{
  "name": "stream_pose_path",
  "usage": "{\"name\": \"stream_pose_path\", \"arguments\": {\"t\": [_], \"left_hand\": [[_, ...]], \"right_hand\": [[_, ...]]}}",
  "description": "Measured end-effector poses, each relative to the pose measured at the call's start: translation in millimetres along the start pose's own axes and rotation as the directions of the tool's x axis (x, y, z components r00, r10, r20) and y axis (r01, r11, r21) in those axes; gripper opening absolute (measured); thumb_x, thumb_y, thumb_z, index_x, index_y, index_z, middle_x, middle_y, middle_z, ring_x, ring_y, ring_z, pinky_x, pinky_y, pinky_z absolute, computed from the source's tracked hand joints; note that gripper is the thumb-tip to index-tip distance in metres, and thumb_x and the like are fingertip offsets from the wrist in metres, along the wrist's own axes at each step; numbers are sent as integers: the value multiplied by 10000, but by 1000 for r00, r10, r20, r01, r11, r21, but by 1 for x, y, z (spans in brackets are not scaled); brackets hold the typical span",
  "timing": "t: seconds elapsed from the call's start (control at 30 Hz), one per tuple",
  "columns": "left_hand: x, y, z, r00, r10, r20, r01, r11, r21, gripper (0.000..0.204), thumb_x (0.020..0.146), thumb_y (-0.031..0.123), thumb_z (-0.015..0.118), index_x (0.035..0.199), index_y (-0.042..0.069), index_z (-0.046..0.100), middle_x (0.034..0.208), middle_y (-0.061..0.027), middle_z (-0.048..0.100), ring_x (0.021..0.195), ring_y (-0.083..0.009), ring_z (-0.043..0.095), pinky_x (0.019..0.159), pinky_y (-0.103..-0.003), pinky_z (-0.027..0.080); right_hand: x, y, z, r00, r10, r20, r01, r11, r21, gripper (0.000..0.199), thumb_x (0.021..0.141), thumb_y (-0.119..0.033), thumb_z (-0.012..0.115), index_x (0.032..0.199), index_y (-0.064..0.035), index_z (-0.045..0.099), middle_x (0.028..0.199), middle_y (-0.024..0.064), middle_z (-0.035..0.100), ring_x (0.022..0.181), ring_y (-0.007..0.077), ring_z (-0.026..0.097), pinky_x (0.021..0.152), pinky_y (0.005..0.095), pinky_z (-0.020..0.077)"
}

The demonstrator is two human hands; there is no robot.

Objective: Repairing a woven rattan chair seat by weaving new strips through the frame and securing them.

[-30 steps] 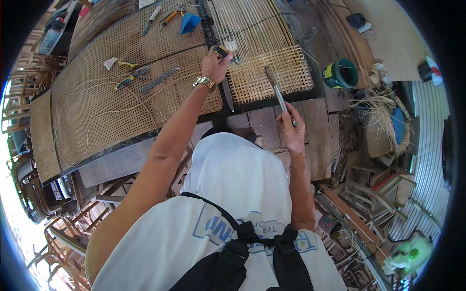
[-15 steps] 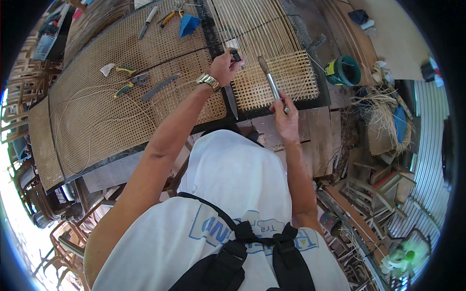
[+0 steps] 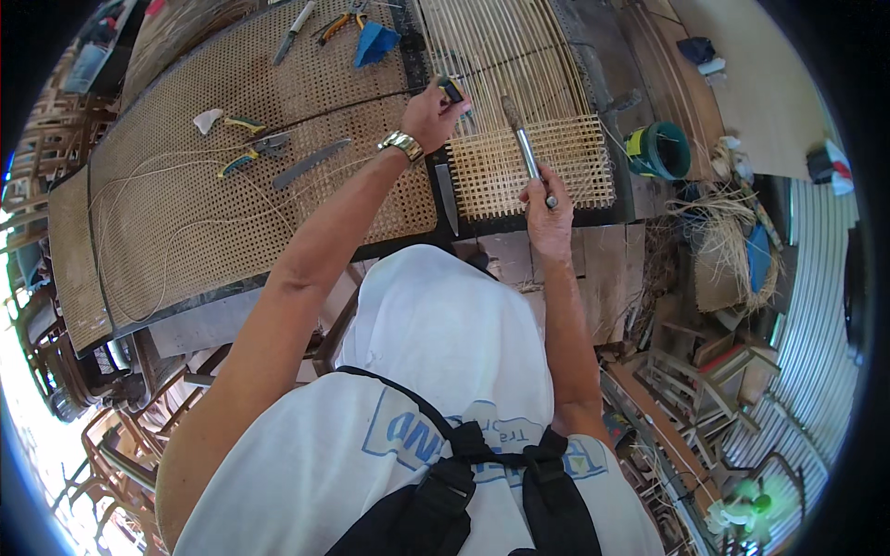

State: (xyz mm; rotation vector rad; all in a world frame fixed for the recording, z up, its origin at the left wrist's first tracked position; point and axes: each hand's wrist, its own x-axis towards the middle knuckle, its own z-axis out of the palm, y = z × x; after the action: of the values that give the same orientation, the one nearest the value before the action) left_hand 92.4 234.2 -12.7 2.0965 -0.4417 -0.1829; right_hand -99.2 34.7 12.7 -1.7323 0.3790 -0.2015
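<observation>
On the table, strips of cane [image 3: 501,46] run away from me and end in a woven section [image 3: 538,171] near the front edge. My right hand [image 3: 549,213] grips a slim tool with a silver shaft and brown far end [image 3: 526,144], held slanted over the weave. Over the strips' left border, my left hand [image 3: 434,116] is closed around a black, yellow-edged tool handle [image 3: 451,90]; its working end cannot be made out. Just below that hand, a pointed knife blade [image 3: 447,196] lies beside the weave.
A finished cane sheet [image 3: 204,195] at left bears pliers [image 3: 243,165], a long dark blade [image 3: 311,165], a light-handled knife [image 3: 294,32], orange-handled pliers [image 3: 336,26] and a blue piece [image 3: 375,44]. A green bucket [image 3: 663,151] stands right; cane scraps [image 3: 728,218] lie beyond.
The view has shifted slightly, so the table sits lower and farther right. The black handle in my left hand has tilted. Both hands keep their hold.
</observation>
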Motion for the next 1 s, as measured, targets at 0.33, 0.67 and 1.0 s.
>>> {"name": "stream_pose_path", "arguments": {"t": [0.33, 0.67, 1.0], "left_hand": [[-7, -4, 3, 994, 58, 94, -63, 997, 53, 381, 952, 276, 685, 1184, 4, 553, 811, -166, 722, 705, -327, 711, 606, -408, 528], [-21, 4, 8, 993, 54, 101, -55, 998, 14, 375, 937, 222, 702, 1170, -22, 540, 851, -172, 731, 797, -344, 735, 682, -420, 570], [-4, 1, 12, 992, 84, 98, -93, 992, 84, 342, 961, 254, 686, 1172, 17, 557, 784, -136, 711, 662, -243, 698, 603, -374, 527]], "right_hand": [[-2, -14, -12, 978, 60, 201, -41, 995, -96, 358, 1026, -175, 562, 1315, 33, 587, 814, 21, 595, 738, 82, 557, 666, 246, 474], [-16, -15, -15, 992, 90, 92, -88, 996, -27, 354, 1017, -163, 576, 1311, 35, 590, 812, 18, 597, 726, 73, 536, 643, 235, 451], [-16, -10, -28, 996, 85, 38, -85, 996, 5, 352, 1021, -187, 569, 1323, -11, 613, 763, -28, 570, 633, 32, 458, 551, 194, 358]]}}
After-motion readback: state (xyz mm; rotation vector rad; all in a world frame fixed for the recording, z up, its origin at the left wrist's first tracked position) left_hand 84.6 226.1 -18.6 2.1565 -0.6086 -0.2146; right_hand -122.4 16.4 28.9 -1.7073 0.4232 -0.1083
